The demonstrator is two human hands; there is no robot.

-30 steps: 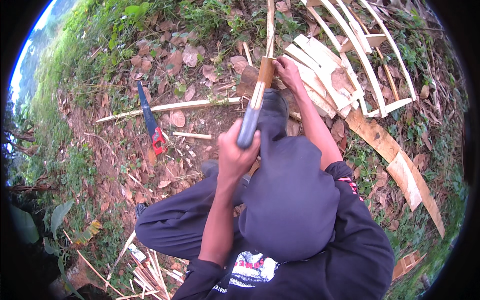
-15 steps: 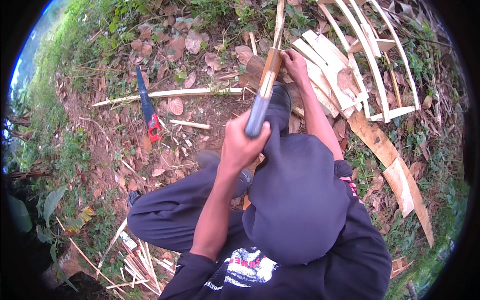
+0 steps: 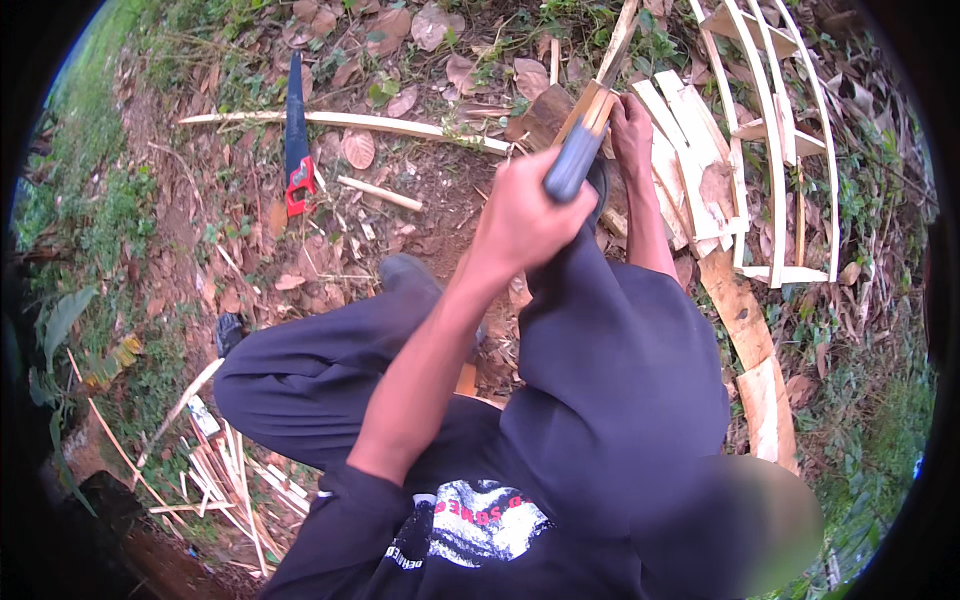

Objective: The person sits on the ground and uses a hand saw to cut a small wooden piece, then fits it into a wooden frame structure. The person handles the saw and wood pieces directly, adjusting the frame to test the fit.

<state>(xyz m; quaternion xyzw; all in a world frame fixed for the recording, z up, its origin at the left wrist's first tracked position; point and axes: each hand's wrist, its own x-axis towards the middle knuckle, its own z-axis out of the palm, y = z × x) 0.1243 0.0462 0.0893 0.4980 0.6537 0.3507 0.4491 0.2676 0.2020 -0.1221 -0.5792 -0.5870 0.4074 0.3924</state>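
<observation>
My left hand (image 3: 530, 212) is wrapped around the dark grey, rounded handle of a long-bladed knife (image 3: 572, 160). Its narrow grey blade points away from me, along a pale wooden strip (image 3: 622, 35). My right hand (image 3: 630, 130) is closed at the near part of that strip, just right of the handle; its fingertips are partly hidden. Left of the strip, a brown wood block (image 3: 545, 112) rests on the ground. My boot (image 3: 600, 185) is close under the handle, and my bent knee lies below my right forearm.
A red-handled saw (image 3: 298, 140) crosses a long pale strip (image 3: 380, 122) at left, near a short stick (image 3: 380, 193). Split boards (image 3: 690, 130) and a curved slatted wooden frame (image 3: 770, 150) stand at right. Thin offcuts (image 3: 225, 475) are heaped at lower left. Dry leaves cover the soil.
The view has shifted, so the saw and boards sit differently in the picture. My left hand has moved the knife farther from me along the strip. My right hand stays closed beside it.
</observation>
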